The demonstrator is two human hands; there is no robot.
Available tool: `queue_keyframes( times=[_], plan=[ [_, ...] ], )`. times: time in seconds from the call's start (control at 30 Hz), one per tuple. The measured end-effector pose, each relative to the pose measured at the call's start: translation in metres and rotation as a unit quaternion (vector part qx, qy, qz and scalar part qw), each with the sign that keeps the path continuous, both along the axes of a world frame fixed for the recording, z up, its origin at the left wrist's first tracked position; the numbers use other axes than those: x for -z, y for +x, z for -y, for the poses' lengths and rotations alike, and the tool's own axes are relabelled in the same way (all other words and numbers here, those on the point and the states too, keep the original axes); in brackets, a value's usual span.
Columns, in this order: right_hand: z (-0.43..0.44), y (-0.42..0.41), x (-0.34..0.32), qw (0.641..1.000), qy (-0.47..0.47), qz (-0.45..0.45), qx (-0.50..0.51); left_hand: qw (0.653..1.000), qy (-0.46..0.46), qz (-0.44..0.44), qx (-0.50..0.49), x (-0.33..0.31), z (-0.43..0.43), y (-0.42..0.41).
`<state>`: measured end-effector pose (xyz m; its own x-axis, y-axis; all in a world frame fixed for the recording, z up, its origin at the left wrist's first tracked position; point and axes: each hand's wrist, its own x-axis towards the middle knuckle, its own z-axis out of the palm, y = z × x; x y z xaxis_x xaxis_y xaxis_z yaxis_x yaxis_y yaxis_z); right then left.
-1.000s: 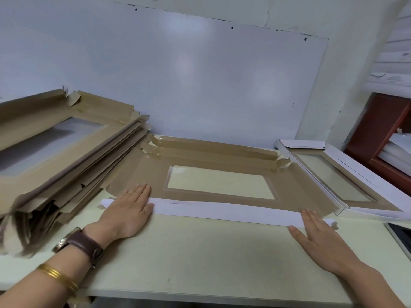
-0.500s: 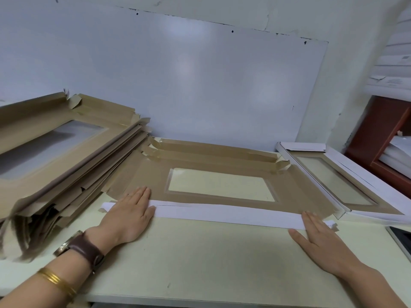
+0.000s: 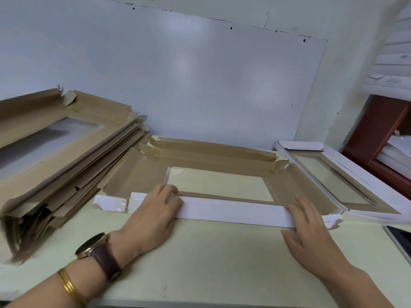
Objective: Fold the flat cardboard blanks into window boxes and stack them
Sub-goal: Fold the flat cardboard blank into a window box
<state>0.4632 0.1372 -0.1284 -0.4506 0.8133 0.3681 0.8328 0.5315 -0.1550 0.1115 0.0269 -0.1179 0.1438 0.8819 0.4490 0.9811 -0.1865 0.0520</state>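
Blank (image 3: 142, 174) flat at frame centre, near flap (image 3: 233, 211) folded over, white side up. Left hand (image 3: 151, 214) and right hand (image 3: 311, 232) spread flat, pressing flap ends. Probably light, thin, springy board; window film (image 3: 218, 184) likely creases easily. Grip flap edges, not window.

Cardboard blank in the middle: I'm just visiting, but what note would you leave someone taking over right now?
Left hand and right hand: both flat, pressing the near white flap folded over the cardboard blank on the table.
Done: what looks like one folded window box lies at right.
Left: finish this box, stack it, then work through the pile of blanks at left.
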Motion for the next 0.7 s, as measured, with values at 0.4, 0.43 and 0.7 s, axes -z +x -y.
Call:
queue_keyframes(
  times=[0.4,0.43,0.7],
  plan=[
    [0.000,-0.052,-0.001,0.992,-0.027,0.030,-0.119,0.996,-0.087,-0.015,0.015,0.010,-0.030,0.034],
    [-0.002,-0.055,-0.002,0.991,-0.025,0.041,-0.124,0.996,-0.091,-0.022,0.008,0.009,-0.031,0.036],
    [-0.004,-0.068,-0.008,0.988,-0.014,0.095,-0.119,0.994,-0.098,-0.044,-0.001,0.008,-0.037,0.038]
  ],
)
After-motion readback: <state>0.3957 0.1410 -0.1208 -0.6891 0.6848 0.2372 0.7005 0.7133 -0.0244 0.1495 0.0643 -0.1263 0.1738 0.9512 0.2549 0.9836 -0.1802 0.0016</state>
